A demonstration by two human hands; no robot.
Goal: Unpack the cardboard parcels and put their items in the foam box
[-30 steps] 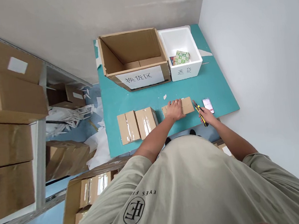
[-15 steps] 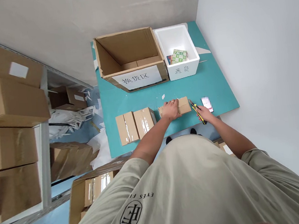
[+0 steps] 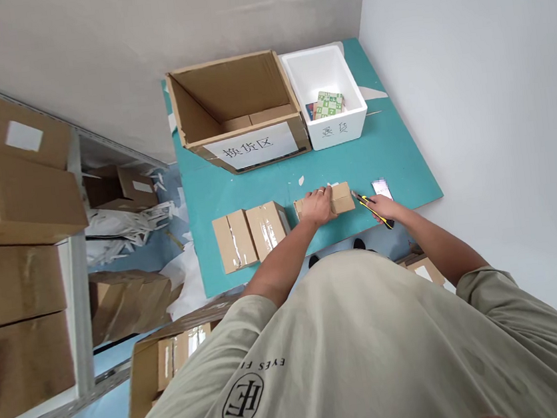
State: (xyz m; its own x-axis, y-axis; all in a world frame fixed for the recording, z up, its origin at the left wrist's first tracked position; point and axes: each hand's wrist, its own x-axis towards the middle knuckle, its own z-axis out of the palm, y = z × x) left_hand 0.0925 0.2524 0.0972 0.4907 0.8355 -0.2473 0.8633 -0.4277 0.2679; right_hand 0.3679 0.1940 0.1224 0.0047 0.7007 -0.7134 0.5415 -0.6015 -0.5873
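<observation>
My left hand (image 3: 316, 205) lies flat on a small taped cardboard box (image 3: 340, 197) on the teal table (image 3: 265, 180), pressing it down with fingers spread. My right hand (image 3: 384, 207) is closed round a yellow and black utility knife (image 3: 371, 207), whose tip points at the right end of that box. Two more small taped boxes (image 3: 250, 234) sit side by side to the left of my left hand.
A big open cardboard box (image 3: 234, 110) with a white label and a white foam box (image 3: 328, 92) holding a green patterned packet stand at the table's back. A phone (image 3: 382, 190) lies near my right hand. Shelves of cartons (image 3: 10, 199) stand left; more cartons lie on the floor.
My right hand has swung the knife so its tip nears the box's right end. My left hand stays on the box. The view has shifted slightly.
</observation>
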